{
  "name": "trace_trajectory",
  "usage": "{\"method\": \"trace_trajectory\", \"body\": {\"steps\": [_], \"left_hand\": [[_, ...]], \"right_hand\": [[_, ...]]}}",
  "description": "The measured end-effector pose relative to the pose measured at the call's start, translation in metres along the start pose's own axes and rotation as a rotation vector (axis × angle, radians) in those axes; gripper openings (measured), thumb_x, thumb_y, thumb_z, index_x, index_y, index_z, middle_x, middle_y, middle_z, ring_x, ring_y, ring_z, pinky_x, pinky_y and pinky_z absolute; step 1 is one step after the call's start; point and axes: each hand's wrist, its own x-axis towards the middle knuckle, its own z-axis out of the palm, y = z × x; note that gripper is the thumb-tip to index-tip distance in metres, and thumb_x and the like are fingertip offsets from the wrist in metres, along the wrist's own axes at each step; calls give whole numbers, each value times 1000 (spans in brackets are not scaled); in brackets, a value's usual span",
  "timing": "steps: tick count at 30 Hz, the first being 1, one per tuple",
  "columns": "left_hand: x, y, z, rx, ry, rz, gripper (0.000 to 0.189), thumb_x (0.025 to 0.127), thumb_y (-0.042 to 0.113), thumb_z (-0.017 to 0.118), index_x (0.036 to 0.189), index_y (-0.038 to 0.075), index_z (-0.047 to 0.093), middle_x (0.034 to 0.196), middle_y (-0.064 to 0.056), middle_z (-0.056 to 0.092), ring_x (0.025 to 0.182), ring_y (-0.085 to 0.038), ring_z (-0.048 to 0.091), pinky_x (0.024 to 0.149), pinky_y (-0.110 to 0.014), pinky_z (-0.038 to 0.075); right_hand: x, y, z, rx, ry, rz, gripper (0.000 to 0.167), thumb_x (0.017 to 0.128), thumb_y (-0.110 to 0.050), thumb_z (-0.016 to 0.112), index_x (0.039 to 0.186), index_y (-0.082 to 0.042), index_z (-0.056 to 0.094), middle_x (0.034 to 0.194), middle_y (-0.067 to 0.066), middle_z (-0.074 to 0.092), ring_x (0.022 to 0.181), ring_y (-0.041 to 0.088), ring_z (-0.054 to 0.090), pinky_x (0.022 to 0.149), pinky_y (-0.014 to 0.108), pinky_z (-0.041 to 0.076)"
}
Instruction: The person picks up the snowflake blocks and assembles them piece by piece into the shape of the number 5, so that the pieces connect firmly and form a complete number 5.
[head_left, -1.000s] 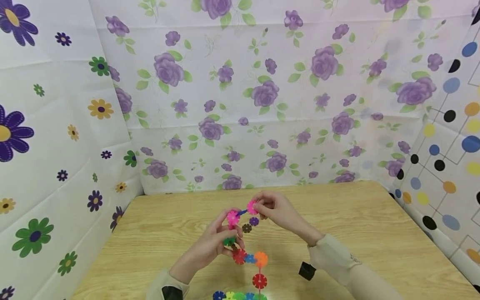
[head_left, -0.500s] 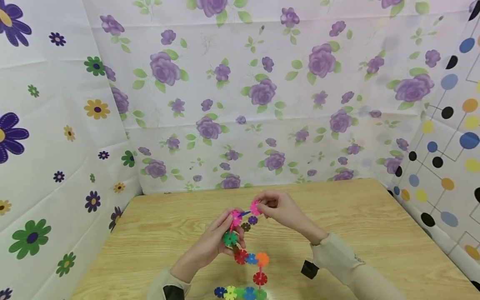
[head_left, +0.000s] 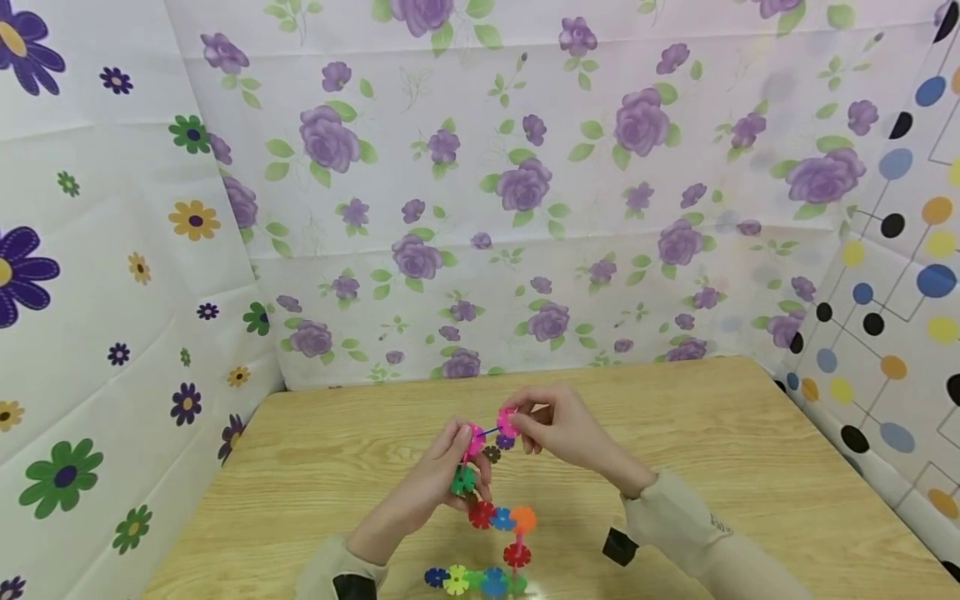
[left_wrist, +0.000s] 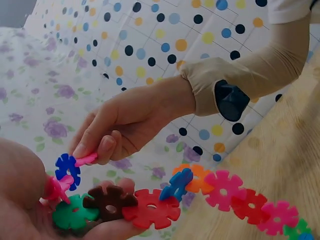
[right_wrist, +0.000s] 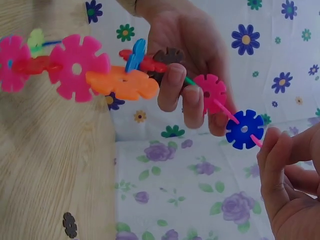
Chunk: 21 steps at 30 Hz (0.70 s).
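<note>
My left hand (head_left: 431, 479) grips a chain of slotted plastic snowflake discs, its thumb on a pink disc (head_left: 474, 438). A green disc (left_wrist: 76, 211), a brown disc (left_wrist: 110, 199) and a red disc (left_wrist: 151, 205) run along that palm and fingers. Between thumb and fingers, my right hand (head_left: 562, 429) pinches another pink disc (head_left: 507, 422) at the chain's end. One blue disc (right_wrist: 244, 129) joins the two pink ones, and it appears nearly edge-on in the head view. Past an orange disc (head_left: 522, 519), the chain bends down toward a yellow disc (head_left: 456, 579).
On the wooden table (head_left: 337, 442) beyond the hands lie a purple disc (head_left: 505, 442) and a dark brown disc (head_left: 492, 454). Flowered cloth (head_left: 450, 208) hangs behind the table, and dotted cloth (head_left: 892, 333) is at the right.
My left thumb has shifted up from over the green disc to the pink one, uncovering the green. My right hand has dipped slightly with its pink disc, and the blue disc now looks thinner.
</note>
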Motion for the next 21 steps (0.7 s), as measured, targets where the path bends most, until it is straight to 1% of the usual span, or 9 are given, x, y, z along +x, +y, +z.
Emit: {"method": "trace_trajectory", "body": {"steps": [2, 4, 7, 13, 15, 18, 21], "left_hand": [[0, 1, 4, 43, 25, 2, 50, 101, 58, 24, 117, 12, 33, 82, -2, 57, 66, -14, 67, 50, -29, 52], [1, 2, 7, 65, 40, 3, 49, 101, 58, 24, 117, 13, 33, 80, -3, 56, 64, -15, 67, 50, -31, 53], [1, 3, 9, 78, 40, 7, 47, 102, 56, 23, 116, 12, 33, 79, -3, 55, 63, -16, 66, 49, -32, 53], [-1, 8, 9, 96, 43, 25, 49, 101, 56, 23, 112, 9, 32, 80, -4, 52, 61, -18, 65, 50, -37, 55], [-2, 10, 9, 102, 49, 32, 48, 102, 55, 23, 110, 9, 33, 80, -4, 51, 61, -18, 65, 51, -37, 55], [-3, 12, 8, 97, 41, 34, 46, 102, 53, 22, 109, 9, 34, 80, -4, 50, 61, -18, 65, 51, -37, 56], [-3, 13, 8, 81, 29, 25, 44, 103, 53, 23, 107, 10, 34, 80, -4, 50, 61, -18, 65, 52, -38, 56]], "right_hand": [[-1, -3, 2, 13, -4, 8, 14, 98, -12, 57, 105, -8, 68, 75, 11, 62, 49, 14, 58, 48, 27, 52], [-2, -5, 3, 20, -5, 15, 13, 98, -12, 56, 104, -8, 67, 75, 14, 60, 48, 13, 57, 47, 26, 50], [-3, -8, 4, 38, -11, 8, 12, 98, -11, 55, 102, -8, 65, 75, 18, 59, 47, 12, 55, 45, 25, 48], [-2, -12, 6, 45, -25, -37, 10, 98, -10, 55, 98, -6, 64, 70, 12, 57, 44, 11, 52, 41, 24, 43], [-1, -13, 7, 58, -24, -46, 11, 98, -10, 55, 98, -5, 64, 70, 16, 56, 43, 10, 50, 40, 24, 43], [0, -13, 9, 98, -14, -23, 12, 98, -10, 54, 99, -3, 64, 70, 20, 55, 43, 10, 50, 40, 24, 42], [1, -11, 10, 123, -14, -3, 12, 98, -10, 55, 100, -3, 64, 71, 17, 56, 44, 9, 50, 41, 23, 43]]}}
